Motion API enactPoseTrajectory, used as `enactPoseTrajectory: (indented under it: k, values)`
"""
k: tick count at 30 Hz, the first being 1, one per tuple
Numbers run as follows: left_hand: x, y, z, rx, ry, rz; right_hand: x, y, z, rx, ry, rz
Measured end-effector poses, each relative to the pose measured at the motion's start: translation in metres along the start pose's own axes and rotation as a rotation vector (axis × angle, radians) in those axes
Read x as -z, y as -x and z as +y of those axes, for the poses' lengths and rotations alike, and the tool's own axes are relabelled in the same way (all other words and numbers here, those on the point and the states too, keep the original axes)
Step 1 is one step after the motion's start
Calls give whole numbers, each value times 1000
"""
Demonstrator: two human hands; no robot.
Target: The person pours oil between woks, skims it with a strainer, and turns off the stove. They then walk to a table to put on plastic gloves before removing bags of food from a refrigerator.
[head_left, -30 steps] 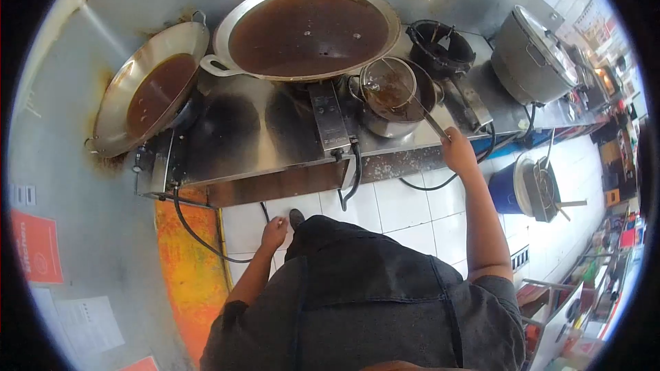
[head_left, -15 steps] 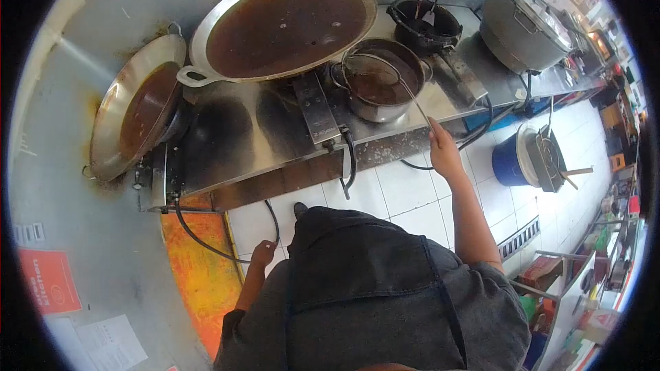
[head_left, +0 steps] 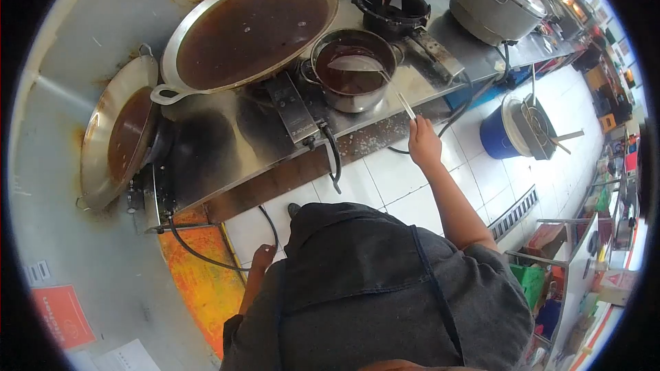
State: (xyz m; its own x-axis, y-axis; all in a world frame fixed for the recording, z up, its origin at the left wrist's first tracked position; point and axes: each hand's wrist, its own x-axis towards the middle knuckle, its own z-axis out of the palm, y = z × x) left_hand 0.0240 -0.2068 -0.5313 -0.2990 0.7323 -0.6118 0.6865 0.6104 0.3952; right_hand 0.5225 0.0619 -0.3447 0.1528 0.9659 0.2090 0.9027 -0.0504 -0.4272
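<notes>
**Skimmer [head_left: 355,63] has shifted inward over the steel pot [head_left: 353,102]**

Since a second ago: skimmer head moved from the pot's left rim toward the middle of its mouth, and now shows flatter. View has swung too; cookware sits further left in the frame.

Clock read from the centre of view, 12 at top.

- Steel pot: just past 12, on the metal counter [head_left: 251,141], dark brown liquid inside. Skimmer head lies within the mouth; cannot tell how deep it dips. Handle slants out over the rim toward 4 of the pot.
- Right hand [head_left: 425,141]: near 2, in front of the counter. Fingers closed round the end of the skimmer handle.
- Left hand [head_left: 262,257]: about 7, low beside the dark apron [head_left: 364,295], near a black hose [head_left: 273,225]. Fingers loosely curled; cannot tell whether anything is held.
- Large pan [head_left: 170,51]: 11, wide, brown liquid, close by the steel pot.
- Second pan [head_left: 103,148]: between 9 and 10, strongly tilted in view, brown liquid too.
- Black pot [head_left: 390,26]: toward 1, utensil inside.
- Grey lidded pot [head_left: 474,8]: between 1 and 2.
- Blue bucket [head_left: 496,134]: near 3, on the white tiled floor [head_left: 416,211].
</notes>
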Motion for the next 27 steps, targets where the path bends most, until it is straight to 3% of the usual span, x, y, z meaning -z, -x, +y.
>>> enactPoseTrajectory:
  k: [2,5,11,17,19,23,27]
  values:
    - [0,1,0,26,3,-5,0,5,-3,41,-42,104]
    - [2,10,-2,-142,-10,33,-4,10,-5,4,-57,85]
    - [5,16,-6,39,43,-7,-19,19,7,-51,-98,61]
    - [10,23,-24,-214,-11,32,-24,18,8,-88,-263,96]
    - [16,26,-16,-14,56,-21,-17,15,3,-92,-441,90]
    - [1,9,-43,-75,-10,70,3,6,-6,-171,-586,59]
    - [15,21,-17,2,88,-27,43,-11,-22,-206,-614,-46]
